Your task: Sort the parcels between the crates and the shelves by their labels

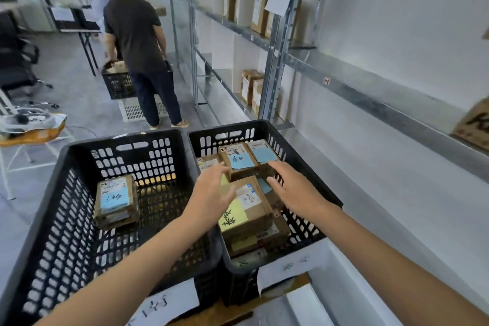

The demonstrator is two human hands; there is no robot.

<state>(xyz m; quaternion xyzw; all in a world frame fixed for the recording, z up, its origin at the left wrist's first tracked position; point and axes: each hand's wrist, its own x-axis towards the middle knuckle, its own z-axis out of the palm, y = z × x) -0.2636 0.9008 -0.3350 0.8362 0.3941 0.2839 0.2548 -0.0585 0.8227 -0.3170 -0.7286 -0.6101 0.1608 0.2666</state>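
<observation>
- Left hand (211, 189): fingers straight, close together, over the left top edge of a yellow-labelled parcel (247, 210); grips nothing
- Right hand (293, 190): fingers loosely spread just right of that parcel; contact unclear
- Parcel lies between both hands, atop the pile in the right crate (211, 140)
- Left of the left hand: second crate (66, 206); one blue-labelled parcel (116, 200) inside
- Shelves (357, 79) beyond the right hand

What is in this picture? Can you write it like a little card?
Left crate: one parcel with a blue label
Right crate: several parcels, yellow-label parcel on top
Left hand: open, at the yellow-label parcel's left side
Right hand: open, over the right crate
Shelves: cardboard boxes
</observation>
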